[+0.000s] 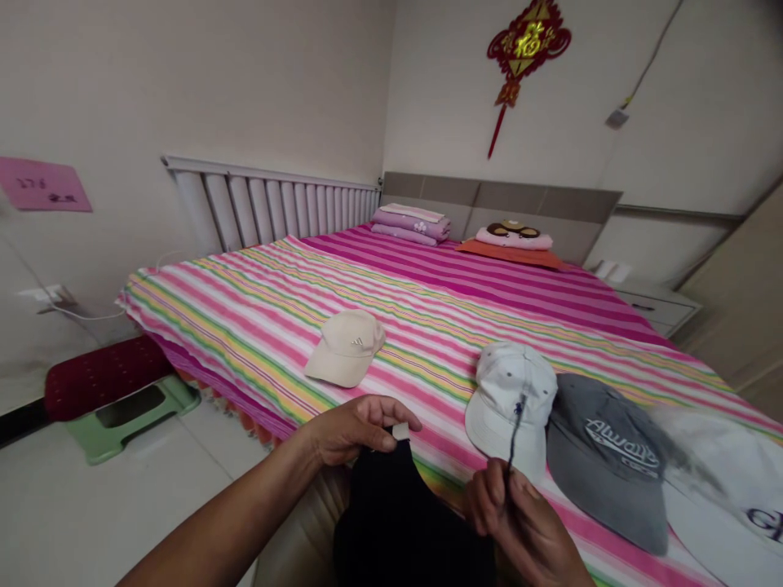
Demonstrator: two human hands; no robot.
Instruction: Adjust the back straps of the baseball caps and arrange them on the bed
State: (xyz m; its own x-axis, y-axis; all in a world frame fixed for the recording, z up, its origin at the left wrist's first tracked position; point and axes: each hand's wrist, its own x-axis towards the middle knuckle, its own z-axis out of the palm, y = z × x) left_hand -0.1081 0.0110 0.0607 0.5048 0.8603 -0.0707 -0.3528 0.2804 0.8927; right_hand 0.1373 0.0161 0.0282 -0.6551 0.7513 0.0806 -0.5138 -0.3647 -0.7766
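The left hand (367,428) grips the black cap (397,514) at one upper corner, thumb above and fingers behind, beside a small pale label (400,431). The right hand (519,526) is closed on a thin dark strap (516,436), pinched between thumb and fingers, with the free end pointing upward in front of the white cap (505,371). Whether the strap joins the black cap cannot be determined, as the right hand covers that area. The black cap is located low at the center of the view, between the two hands; its lower portion runs out of frame.

Four other caps rest on the striped sheet (245,285) of the bed. The beige cap (342,346), with a small dark emblem, lies apart, beyond the left hand. The white cap is positioned just beyond the right hand. The gray cap (599,465), lettered "Always", is directly to the right of the white cap. A lettered white cap (715,481), partly blurred, is at the right edge of the view. Folded purple bedding (409,227) lies near the headboard (489,204)
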